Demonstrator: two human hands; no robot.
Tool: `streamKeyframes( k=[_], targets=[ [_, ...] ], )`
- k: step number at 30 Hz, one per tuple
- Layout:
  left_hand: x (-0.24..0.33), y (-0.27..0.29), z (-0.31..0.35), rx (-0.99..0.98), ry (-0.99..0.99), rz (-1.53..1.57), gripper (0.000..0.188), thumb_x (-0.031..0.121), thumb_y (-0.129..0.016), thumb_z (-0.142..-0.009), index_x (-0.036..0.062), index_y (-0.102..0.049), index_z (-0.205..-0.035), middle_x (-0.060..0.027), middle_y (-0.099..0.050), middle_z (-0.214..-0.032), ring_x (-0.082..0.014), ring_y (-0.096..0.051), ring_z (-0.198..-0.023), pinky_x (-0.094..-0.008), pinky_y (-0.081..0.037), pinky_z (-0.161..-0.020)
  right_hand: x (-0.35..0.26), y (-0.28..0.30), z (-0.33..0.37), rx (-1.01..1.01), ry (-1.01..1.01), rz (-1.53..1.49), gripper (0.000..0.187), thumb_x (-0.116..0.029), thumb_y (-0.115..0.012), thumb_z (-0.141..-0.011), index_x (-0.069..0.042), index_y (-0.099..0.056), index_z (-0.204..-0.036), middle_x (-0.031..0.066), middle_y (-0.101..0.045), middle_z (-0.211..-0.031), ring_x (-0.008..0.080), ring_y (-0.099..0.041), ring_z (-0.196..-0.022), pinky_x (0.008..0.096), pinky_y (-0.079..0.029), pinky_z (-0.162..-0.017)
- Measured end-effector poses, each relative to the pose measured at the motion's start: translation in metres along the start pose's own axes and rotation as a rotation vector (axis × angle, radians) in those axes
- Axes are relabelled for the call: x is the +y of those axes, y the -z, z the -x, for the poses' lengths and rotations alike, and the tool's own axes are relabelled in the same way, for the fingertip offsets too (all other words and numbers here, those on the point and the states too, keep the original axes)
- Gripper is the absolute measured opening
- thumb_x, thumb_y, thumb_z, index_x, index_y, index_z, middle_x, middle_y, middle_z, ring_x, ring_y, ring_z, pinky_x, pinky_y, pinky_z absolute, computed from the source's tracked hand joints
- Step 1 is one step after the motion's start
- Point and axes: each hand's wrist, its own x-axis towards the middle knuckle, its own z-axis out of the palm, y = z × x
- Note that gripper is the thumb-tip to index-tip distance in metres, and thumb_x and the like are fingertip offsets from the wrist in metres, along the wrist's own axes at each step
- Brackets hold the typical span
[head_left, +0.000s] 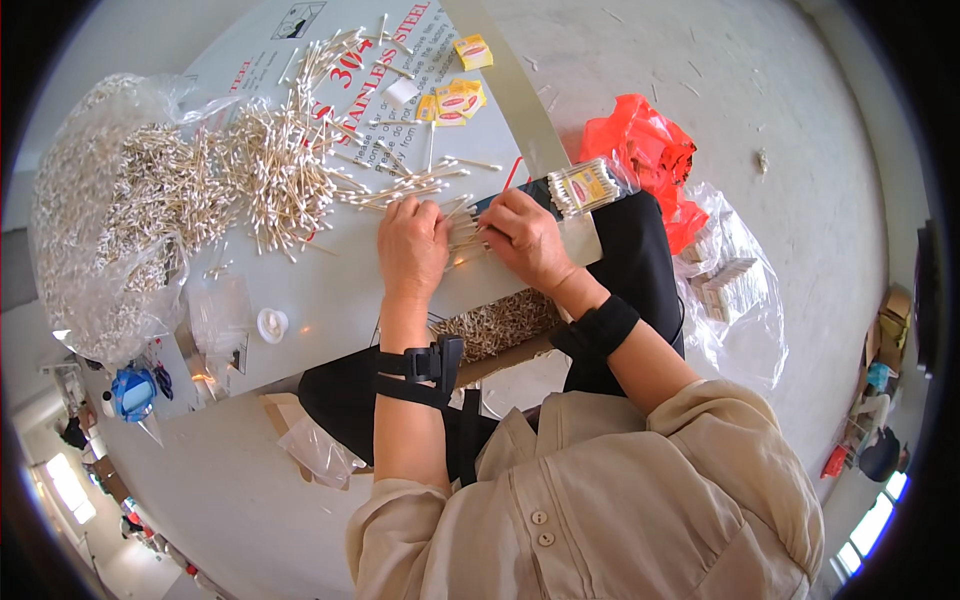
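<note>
Near the table's front edge, my left hand (412,240) is closed, its thumb and fingers pinching the left ends of a few cotton swabs (463,232). My right hand (527,238) is closed too, its fingertips gathered at the right ends of these swabs. The exact grip of the fingertips is partly hidden. A large loose heap of cotton swabs (278,180) lies to the left of my hands, with stray ones reaching up to my left fingers. Just beyond my right hand sits a filled clear pack of cotton swabs (583,188) with a yellow label.
A big clear bag of swabs (90,210) stands at the left. Yellow cards (455,103) and a white cap (272,325) lie on the table (340,290). Below is an open box of swabs (500,325); right are a red bag (640,150) and a clear bag with packs (735,290).
</note>
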Motion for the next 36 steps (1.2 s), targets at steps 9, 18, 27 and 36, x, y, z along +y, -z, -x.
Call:
streamKeyframes(
  k=[9, 18, 27, 36],
  targets=[
    [-0.003, -0.005, 0.007, 0.039, -0.011, 0.041, 0.013, 0.003, -0.070, -0.076, 0.0036, -0.058, -0.080, -0.0085, -0.058, -0.084, -0.0308, -0.057, -0.086, -0.0418, -0.047, -0.075, -0.002, -0.001, -0.028, -0.144, -0.320, 0.147, 0.009, -0.013, -0.067, -0.075, -0.006, -0.064, -0.081, 0.0130, -0.062, -0.083, 0.0345, -0.064, -0.076, 0.0441, -0.051, -0.068],
    [-0.007, -0.001, 0.004, 0.010, -0.025, 0.075, 0.012, 0.001, -0.069, -0.075, 0.0047, -0.060, -0.082, -0.0071, -0.059, -0.085, -0.0291, -0.058, -0.086, -0.0404, -0.048, -0.073, 0.004, -0.004, -0.034, -0.158, -0.301, 0.187, 0.010, -0.014, -0.064, -0.078, -0.005, -0.062, -0.079, 0.0134, -0.062, -0.082, 0.0351, -0.064, -0.075, 0.0452, -0.051, -0.067],
    [-0.008, -0.003, 0.005, 0.010, -0.019, 0.041, 0.011, 0.001, -0.068, -0.075, 0.0050, -0.061, -0.083, -0.0068, -0.060, -0.086, -0.0289, -0.059, -0.088, -0.0402, -0.049, -0.075, 0.007, -0.008, -0.028, -0.085, -0.188, 0.258, 0.010, -0.016, -0.064, -0.082, -0.007, -0.061, -0.078, 0.0099, -0.061, -0.079, 0.0318, -0.064, -0.072, 0.0431, -0.052, -0.064],
    [-0.007, -0.004, 0.006, -0.017, -0.049, -0.006, 0.012, 0.000, -0.068, -0.075, 0.0037, -0.060, -0.082, -0.0090, -0.058, -0.087, -0.0299, -0.057, -0.089, -0.0413, -0.048, -0.076, 0.010, -0.010, -0.032, -0.048, -0.250, 0.232, 0.008, -0.015, -0.064, -0.081, -0.008, -0.062, -0.079, 0.0098, -0.062, -0.078, 0.0322, -0.064, -0.074, 0.0434, -0.052, -0.064]
  ],
)
